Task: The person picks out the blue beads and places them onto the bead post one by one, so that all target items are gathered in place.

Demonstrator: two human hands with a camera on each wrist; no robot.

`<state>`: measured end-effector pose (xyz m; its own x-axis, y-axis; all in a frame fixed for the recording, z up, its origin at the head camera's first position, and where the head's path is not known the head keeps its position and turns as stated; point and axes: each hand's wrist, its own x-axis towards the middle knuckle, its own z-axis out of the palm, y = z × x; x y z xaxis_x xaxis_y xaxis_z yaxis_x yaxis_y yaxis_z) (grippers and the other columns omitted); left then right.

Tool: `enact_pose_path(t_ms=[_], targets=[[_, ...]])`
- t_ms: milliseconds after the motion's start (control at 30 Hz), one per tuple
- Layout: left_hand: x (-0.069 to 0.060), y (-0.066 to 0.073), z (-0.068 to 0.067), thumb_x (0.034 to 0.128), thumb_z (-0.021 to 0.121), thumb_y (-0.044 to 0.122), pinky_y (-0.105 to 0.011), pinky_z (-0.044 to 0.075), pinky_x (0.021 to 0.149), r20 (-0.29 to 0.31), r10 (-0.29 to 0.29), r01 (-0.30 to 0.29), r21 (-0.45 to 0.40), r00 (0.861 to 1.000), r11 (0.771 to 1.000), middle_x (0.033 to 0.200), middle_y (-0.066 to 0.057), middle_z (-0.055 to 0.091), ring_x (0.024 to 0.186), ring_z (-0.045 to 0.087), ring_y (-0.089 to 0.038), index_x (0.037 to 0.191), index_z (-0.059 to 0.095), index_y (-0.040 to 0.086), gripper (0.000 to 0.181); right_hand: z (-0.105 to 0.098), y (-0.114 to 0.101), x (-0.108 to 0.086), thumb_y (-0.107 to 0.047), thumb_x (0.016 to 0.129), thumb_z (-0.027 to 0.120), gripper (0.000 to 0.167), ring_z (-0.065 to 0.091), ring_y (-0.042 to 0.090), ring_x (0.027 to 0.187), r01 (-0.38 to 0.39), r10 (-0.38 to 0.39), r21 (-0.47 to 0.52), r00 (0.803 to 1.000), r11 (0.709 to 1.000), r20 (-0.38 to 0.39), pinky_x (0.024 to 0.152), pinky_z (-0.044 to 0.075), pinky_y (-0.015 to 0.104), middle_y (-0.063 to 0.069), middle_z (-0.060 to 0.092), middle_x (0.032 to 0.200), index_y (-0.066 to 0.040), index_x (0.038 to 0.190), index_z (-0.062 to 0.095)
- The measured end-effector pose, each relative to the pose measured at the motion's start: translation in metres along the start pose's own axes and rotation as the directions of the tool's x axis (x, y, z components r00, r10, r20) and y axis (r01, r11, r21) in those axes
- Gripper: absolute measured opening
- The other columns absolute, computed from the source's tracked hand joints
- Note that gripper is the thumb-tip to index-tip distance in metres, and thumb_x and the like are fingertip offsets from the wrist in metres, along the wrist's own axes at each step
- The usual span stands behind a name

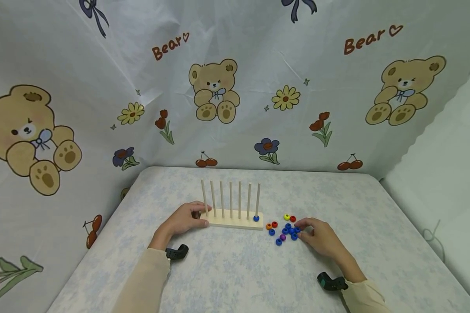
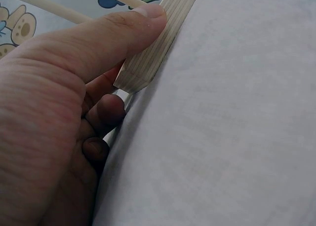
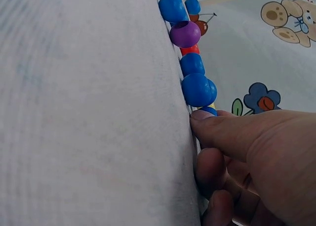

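A pale wooden base (image 1: 231, 222) carries a row of several upright pegs; one blue bead (image 1: 256, 218) sits at the foot of the rightmost peg. The left hand (image 1: 184, 218) grips the left end of this base, thumb along its front edge; the left wrist view shows the thumb on the wood (image 2: 153, 53). Right of the base lies a loose group of beads, mostly blue, with a purple bead (image 1: 283, 237) among them. At the group's right side the right hand (image 1: 319, 237) pinches a blue bead (image 1: 297, 229), partly hidden behind the thumb in the right wrist view.
A yellow bead (image 1: 287, 217) and a red bead (image 1: 293, 218) lie at the back of the group; an orange bead (image 1: 269, 226) and another red one lie near the base's right end. A bear-printed cloth (image 1: 250, 148) hangs behind the table (image 1: 227, 269).
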<state>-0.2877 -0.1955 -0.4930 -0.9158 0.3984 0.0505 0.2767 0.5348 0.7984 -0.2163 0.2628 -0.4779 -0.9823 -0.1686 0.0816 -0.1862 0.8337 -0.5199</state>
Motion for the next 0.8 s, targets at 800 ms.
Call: enact_pose_path(t_ms=[800], targets=[[-0.0014,0.0003,-0.0004,0.0798,0.085,0.038,-0.028,0.043,0.07,0.002,0.003,-0.003,0.005,1.0,1.0,0.128,0.004,0.063,0.082,0.05,-0.018,0.126,0.071,0.024,0.051,-0.0016,0.0006,-0.0009,-0.025,0.091,0.076,0.023,0.052,0.011,0.074,0.007,-0.007,-0.01,1.0,1.0,-0.022,0.065,0.043,0.026,-0.001,0.071,0.104,-0.016,0.112,0.071]])
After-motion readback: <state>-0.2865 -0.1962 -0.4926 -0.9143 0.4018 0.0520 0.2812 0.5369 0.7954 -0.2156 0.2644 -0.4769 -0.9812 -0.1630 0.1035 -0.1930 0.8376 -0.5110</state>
